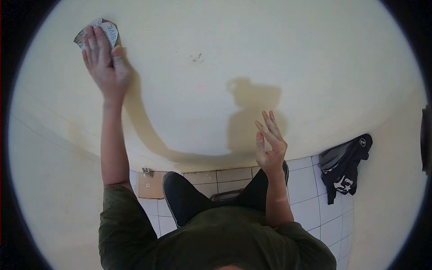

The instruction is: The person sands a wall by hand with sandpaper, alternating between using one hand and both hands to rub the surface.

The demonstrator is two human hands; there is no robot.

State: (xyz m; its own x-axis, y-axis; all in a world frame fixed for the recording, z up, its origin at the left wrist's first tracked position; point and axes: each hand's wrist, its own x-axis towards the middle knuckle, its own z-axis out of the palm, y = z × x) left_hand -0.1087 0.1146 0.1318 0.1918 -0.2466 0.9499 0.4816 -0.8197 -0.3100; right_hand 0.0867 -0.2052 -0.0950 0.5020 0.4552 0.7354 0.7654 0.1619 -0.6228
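My left hand (pixel 106 67) is up at the far left with its fingers laid flat over a piece of sandpaper (pixel 111 33), holding it against the pale wall (pixel 189 103). Printed lettering shows on the sandpaper's back, and its edges curl out past my fingertips. Whitish dust coats those fingers. Lower and to the right, my right hand (pixel 271 146) is raised in front of the wall with nothing in it, its dusty fingers spread apart. Some dark marks (pixel 197 58) show on the wall between the two hands.
A dark garment with white print (pixel 344 168) lies at the right, where the tiled floor (pixel 306 189) meets the wall. On the floor at the left is a brown cardboard box (pixel 150 185). Between my legs a dark object (pixel 226 195) shows partly.
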